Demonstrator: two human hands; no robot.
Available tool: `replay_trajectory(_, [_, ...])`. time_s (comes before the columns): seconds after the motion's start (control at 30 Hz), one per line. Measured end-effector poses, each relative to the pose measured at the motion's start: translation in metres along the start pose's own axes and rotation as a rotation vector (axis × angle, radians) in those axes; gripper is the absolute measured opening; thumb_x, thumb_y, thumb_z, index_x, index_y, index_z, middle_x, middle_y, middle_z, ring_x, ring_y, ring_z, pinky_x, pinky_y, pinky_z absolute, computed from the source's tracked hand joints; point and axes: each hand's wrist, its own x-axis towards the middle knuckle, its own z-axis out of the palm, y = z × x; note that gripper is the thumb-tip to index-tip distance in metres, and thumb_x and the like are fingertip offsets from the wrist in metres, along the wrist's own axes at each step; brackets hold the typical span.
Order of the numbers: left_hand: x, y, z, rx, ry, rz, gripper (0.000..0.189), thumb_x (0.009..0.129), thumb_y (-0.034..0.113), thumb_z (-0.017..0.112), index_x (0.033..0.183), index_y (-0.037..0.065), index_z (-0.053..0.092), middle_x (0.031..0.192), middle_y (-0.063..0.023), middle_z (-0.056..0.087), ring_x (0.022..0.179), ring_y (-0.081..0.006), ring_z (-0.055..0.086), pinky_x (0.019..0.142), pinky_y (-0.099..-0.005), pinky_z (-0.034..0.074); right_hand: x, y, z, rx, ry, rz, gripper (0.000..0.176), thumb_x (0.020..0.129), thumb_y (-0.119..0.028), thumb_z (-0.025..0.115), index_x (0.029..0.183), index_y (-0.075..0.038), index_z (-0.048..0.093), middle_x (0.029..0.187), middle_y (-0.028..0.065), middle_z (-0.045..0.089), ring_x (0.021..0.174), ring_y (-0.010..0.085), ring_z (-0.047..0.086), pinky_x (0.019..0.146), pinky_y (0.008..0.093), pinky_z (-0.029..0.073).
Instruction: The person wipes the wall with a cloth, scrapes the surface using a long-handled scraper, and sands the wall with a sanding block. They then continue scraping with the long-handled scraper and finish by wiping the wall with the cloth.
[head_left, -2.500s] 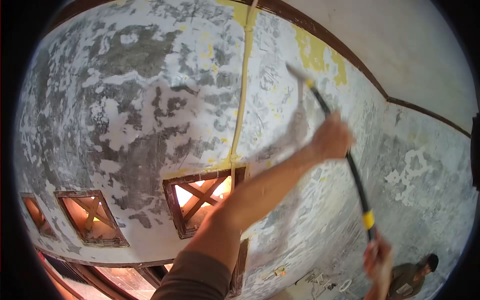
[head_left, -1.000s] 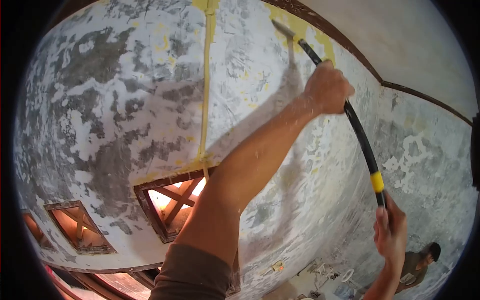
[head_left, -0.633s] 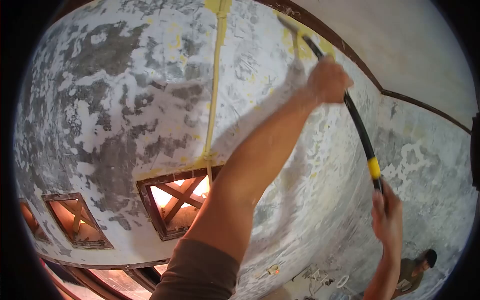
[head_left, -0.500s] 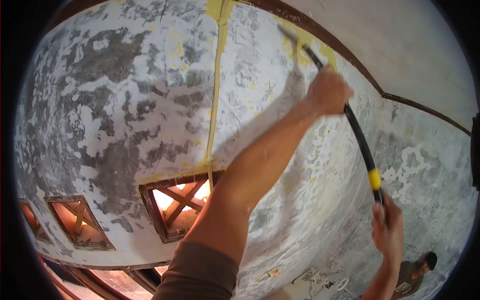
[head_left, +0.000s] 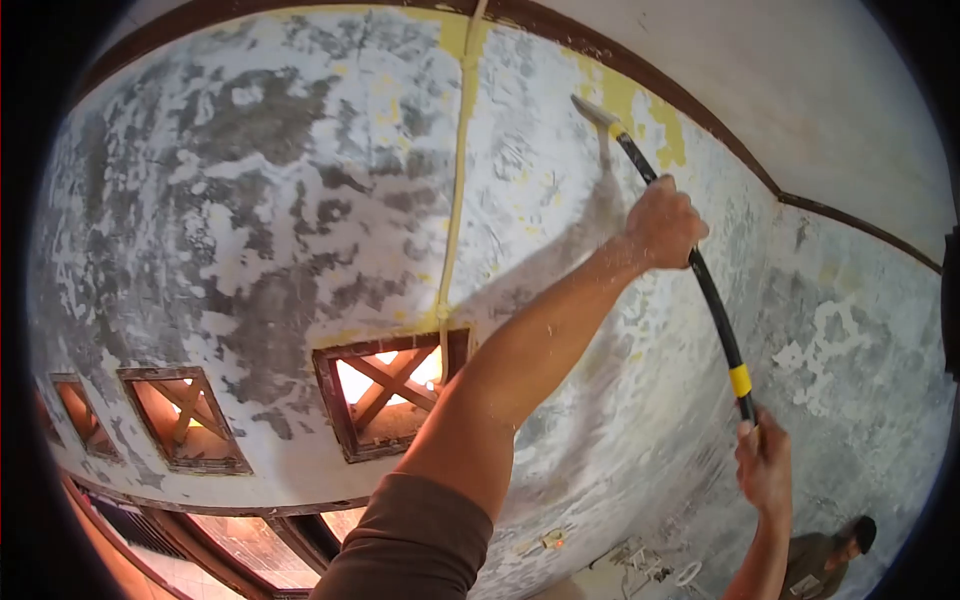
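Observation:
A scraper with a long black handle (head_left: 716, 310) and a yellow band slants across the right half of the view. Its flat metal blade (head_left: 596, 112) is at the upper wall, beside a patch of yellow paint (head_left: 640, 105). My left hand (head_left: 665, 225) is wrapped round the upper part of the handle, arm stretched up. Lower down, below the yellow band, my right hand (head_left: 765, 465) grips the handle's end. The wall (head_left: 400, 200) is mottled grey and white with yellow traces.
A beige pipe (head_left: 458, 190) runs down the wall to a framed vent opening (head_left: 325, 400). Smaller vents (head_left: 185, 415) lie further left. Brown trim (head_left: 700, 115) edges the ceiling. At the lower right is a person in a dark cap (head_left: 815, 560), near a white ring-shaped object (head_left: 688, 573).
The blade, blurred before, now shows sharply and sits lower in the view. Both hands have moved down relative to the paint patch with the handle. The view has shifted, moving the vents right and up.

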Motion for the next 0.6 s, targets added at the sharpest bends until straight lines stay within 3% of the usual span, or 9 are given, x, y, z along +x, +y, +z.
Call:
replay_trajectory(0.1, [-0.024, 0.011, -0.007, -0.112, 0.060, 0.014, 0.009, 0.057, 0.019, 0.064, 0.053, 0.016, 0.057, 0.055, -0.0014, 0.055, 0.061, -0.0205, 0.056, 0.069, -0.0371, 0.039, -0.027, 0.017, 0.014, 0.269, -0.242, 0.033, 0.058, 0.095, -0.031, 0.054, 0.139, 0.000, 0.034, 0.058, -0.0019, 0.048, 0.045, 0.0070, 0.045, 0.041, 0.0250, 0.040])
replay_trajectory(0.17, [-0.048, 0.020, -0.014, -0.162, 0.125, 0.034, 0.014, 0.059, 0.020, 0.062, 0.051, 0.016, 0.052, 0.053, 0.0002, 0.050, 0.060, -0.0191, 0.053, 0.069, -0.0351, 0.039, -0.053, 0.035, 0.045, 0.641, -0.230, 0.050, 0.061, 0.094, -0.025, 0.056, 0.143, -0.001, 0.029, 0.061, 0.0027, 0.051, 0.043, 0.0079, 0.046, 0.038, 0.0249, 0.038])
replay_trajectory(0.2, [-0.060, 0.027, -0.017, -0.183, 0.140, 0.042, 0.016, 0.060, 0.021, 0.062, 0.051, 0.016, 0.050, 0.052, 0.0005, 0.048, 0.059, -0.0185, 0.052, 0.068, -0.0345, 0.039, -0.065, 0.043, 0.060, 0.645, -0.224, 0.053, 0.061, 0.094, -0.025, 0.056, 0.143, -0.001, 0.029, 0.061, 0.0027, 0.051, 0.043, 0.0079, 0.046, 0.038, 0.0249, 0.038])
replay_trajectory(0.27, [-0.080, 0.046, -0.013, -0.188, 0.086, 0.064, 0.017, 0.060, 0.022, 0.061, 0.050, 0.016, 0.048, 0.051, 0.0010, 0.045, 0.059, -0.0172, 0.050, 0.068, -0.0335, 0.039, -0.087, 0.059, 0.083, 0.928, -0.094, 0.210, 0.057, 0.092, -0.019, 0.058, 0.141, -0.002, 0.035, 0.064, 0.0058, 0.054, 0.044, 0.0075, 0.046, 0.037, 0.0239, 0.037])
replay_trajectory(0.3, [-0.084, 0.052, -0.011, -0.217, 0.017, 0.070, 0.018, 0.060, 0.023, 0.060, 0.050, 0.015, 0.048, 0.051, 0.0016, 0.044, 0.060, -0.0165, 0.050, 0.068, -0.0329, 0.039, -0.096, 0.069, 0.091, 0.927, -0.083, 0.207, 0.057, 0.092, -0.019, 0.058, 0.141, -0.002, 0.035, 0.064, 0.0058, 0.054, 0.044, 0.0075, 0.046, 0.037, 0.0239, 0.037])
replay_trajectory(0.37, [-0.079, 0.051, -0.001, -0.224, 0.021, 0.075, 0.018, 0.060, 0.023, 0.060, 0.050, 0.015, 0.047, 0.051, 0.0017, 0.044, 0.060, -0.0165, 0.050, 0.068, -0.0333, 0.039, -0.098, 0.082, 0.101, 0.764, 0.056, 0.168, 0.045, 0.091, -0.015, 0.057, 0.133, -0.002, 0.048, 0.066, 0.0061, 0.057, 0.043, 0.0064, 0.045, 0.035, 0.0226, 0.035])
replay_trajectory(0.47, [-0.056, 0.043, 0.012, -0.217, 0.024, 0.069, 0.015, 0.058, 0.023, 0.061, 0.050, 0.016, 0.050, 0.051, 0.0015, 0.047, 0.060, -0.0171, 0.052, 0.068, -0.0342, 0.039, -0.069, 0.070, 0.074, 0.751, 0.176, 0.111, 0.037, 0.091, -0.013, 0.057, 0.125, -0.002, 0.056, 0.066, 0.0060, 0.057, 0.041, 0.0052, 0.043, 0.034, 0.0202, 0.033])
replay_trajectory(0.6, [-0.023, 0.025, 0.017, -0.161, 0.036, 0.027, 0.012, 0.056, 0.021, 0.062, 0.049, 0.017, 0.053, 0.051, 0.0005, 0.052, 0.058, -0.0183, 0.053, 0.068, -0.0341, 0.039, -0.034, 0.039, 0.049, 0.684, 0.193, 0.094, 0.037, 0.090, -0.016, 0.059, 0.124, -0.002, 0.058, 0.062, 0.0034, 0.055, 0.040, 0.0039, 0.041, 0.033, 0.0185, 0.029])
